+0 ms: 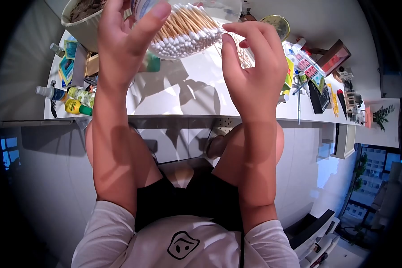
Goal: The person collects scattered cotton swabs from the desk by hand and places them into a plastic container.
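Note:
Tilted over the desk is a clear tub of cotton swabs (183,33), packed with wooden sticks and white tips. My left hand (131,38) is closed round its left side, thumb on top and the other fingers partly hidden. At the tub's right edge, my right hand (257,58) pinches a white-tipped cotton swab (221,31) between thumb and forefinger; its remaining fingers are curled. More loose swabs (243,57) lie on the desk behind my right hand. A clear round plastic piece (230,9) shows behind the tub.
On the white desk (165,100), bottles (78,107) and small packets (67,67) stand at the left beside a ribbed pot (82,33). To the right are a round gold-rimmed object (277,24), a black box (318,96), a yellow tool (332,99) and other clutter.

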Demonstrator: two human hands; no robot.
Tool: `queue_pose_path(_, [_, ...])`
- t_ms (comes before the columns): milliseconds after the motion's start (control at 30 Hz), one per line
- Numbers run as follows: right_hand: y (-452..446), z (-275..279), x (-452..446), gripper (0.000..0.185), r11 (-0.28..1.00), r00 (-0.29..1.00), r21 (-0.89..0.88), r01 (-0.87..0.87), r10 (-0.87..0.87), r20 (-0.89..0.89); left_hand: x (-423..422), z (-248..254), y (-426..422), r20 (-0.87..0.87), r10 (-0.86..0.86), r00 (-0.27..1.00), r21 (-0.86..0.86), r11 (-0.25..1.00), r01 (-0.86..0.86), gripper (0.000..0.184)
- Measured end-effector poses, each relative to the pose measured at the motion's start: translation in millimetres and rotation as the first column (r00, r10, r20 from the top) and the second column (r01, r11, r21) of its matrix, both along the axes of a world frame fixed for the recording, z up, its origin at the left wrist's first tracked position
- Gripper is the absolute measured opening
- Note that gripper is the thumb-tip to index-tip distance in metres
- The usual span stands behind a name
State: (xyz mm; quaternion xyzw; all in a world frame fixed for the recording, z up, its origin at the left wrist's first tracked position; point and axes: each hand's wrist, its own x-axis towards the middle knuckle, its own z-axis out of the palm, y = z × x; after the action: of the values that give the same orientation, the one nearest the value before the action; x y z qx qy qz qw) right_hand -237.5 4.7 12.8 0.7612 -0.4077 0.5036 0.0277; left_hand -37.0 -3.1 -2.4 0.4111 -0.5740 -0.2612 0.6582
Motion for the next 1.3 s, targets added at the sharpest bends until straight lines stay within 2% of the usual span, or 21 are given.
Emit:
queue_pose_path(67, [0.3,0.0,-1.5,0.013,0.999,0.999,-0.025,0.038,-0.039,-0.022,-0.1,-0.9,-1.4,-0.02,-0.01,1.0,-0.022,1.0,0.009,0.07])
queue_pose_path(133, [2.5,1.4,-0.1,0.012,0.996,0.995,0.086,0.008,-0.016,0.094,-0.3,-0.7,-1.1,-0.031,-0.023,0.999,-0.034,0.999,0.022,0.071])
queue_pose_path(300, [-0.4,2.0,-1.0,0.014,0.996,0.993,0.089,0.008,-0.019,0.121,-1.6,-0.7,-1.2,-0.039,-0.038,0.999,-0.045,0.998,0.036,0.076])
queue_pose_path(433, [3.6,2.8,-1.8,0.022,0.992,0.988,0.122,-0.024,0.005,0.155,-2.2,1.0,1.4,-0.058,-0.04,0.998,0.011,0.999,0.04,0.077])
queue_pose_path(833, [5.6,2.3,0.4,0.026,0.988,0.984,0.122,-0.092,0.072,0.16,-2.7,3.7,3.1,-0.073,-0.07,0.995,0.003,0.997,0.071,0.079])
queue_pose_path(1067, [4.7,0.6,3.0,0.02,0.989,0.991,0.145,-0.039,0.019,0.135,-1.6,0.5,2.4,-0.102,-0.102,0.99,0.009,0.995,0.103,0.077])
queue_pose_path(1267, [6.7,2.3,3.9,0.021,0.996,0.988,0.069,-0.06,0.049,0.145,0.5,-1.0,0.0,-0.061,-0.076,0.995,-0.046,0.996,0.073,0.077])
queue_pose_path(1300, [7.1,2.5,3.4,0.021,0.996,0.993,0.066,-0.066,0.059,0.104,0.1,-0.5,0.6,-0.061,-0.075,0.995,-0.046,0.996,0.072,0.077])
